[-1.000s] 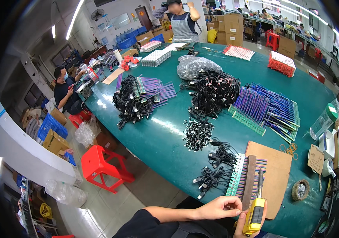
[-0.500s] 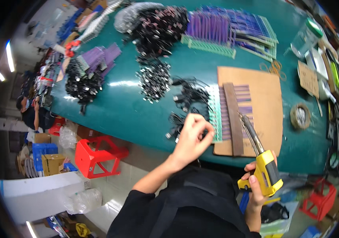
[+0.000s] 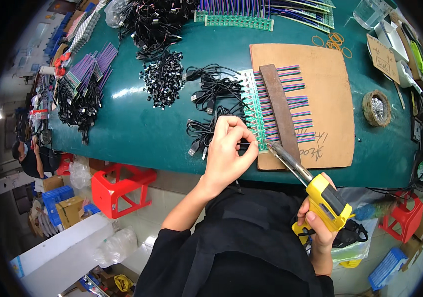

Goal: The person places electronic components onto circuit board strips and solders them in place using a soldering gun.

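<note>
A green circuit board strip (image 3: 254, 111) lies on a brown cardboard sheet (image 3: 328, 99), with purple, blue and pink ribbon wires (image 3: 295, 101) running off its right side. A flat brown bar (image 3: 277, 99) rests across these wires. My left hand (image 3: 231, 151) is closed in a pinch at the strip's near end, on what looks like the end of a thin black cable, mostly hidden by the fingers. In my right hand (image 3: 318, 220) is a yellow and black soldering gun (image 3: 328, 200). Its tip meets the strip's near end, close to my left fingertips.
Black USB cables (image 3: 214, 91) lie left of the strip, with a connector heap (image 3: 163, 79) beyond. More wired boards (image 3: 238, 22) sit at the back. On the right stand a round tin of solder scraps (image 3: 377, 109) and rubber bands (image 3: 335, 43). Red stools (image 3: 122, 190) flank the table.
The soldering gun's tip has moved left and down from over the bar to the strip's near end. My left fingers have come to the strip's edge. The view has shifted.
</note>
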Tool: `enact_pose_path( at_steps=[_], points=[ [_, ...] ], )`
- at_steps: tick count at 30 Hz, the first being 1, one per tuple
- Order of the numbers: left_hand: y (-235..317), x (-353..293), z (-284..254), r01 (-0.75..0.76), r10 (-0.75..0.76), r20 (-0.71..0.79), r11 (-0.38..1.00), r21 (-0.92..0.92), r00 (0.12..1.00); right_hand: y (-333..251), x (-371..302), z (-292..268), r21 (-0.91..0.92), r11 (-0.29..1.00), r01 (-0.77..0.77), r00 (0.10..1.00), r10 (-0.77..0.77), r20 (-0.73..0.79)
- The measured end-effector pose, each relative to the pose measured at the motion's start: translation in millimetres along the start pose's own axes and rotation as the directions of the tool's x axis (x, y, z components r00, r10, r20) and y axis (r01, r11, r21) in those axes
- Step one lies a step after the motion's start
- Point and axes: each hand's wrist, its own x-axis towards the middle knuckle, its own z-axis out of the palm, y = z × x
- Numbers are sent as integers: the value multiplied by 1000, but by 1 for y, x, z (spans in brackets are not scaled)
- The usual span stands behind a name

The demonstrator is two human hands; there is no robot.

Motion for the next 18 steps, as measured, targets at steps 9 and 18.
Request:
enact_pose_path(
  at_steps=[9, 18],
  points=[
    [-3, -2, 4, -45, 47, -35, 997, 57, 998, -1, -1, 1, 9, 998, -60, 998, 60, 5],
    [-6, -4, 9, -118, 133, -93, 982, 150, 987, -5, 2, -2, 1, 998, -63, 996, 63, 62]
  ],
)
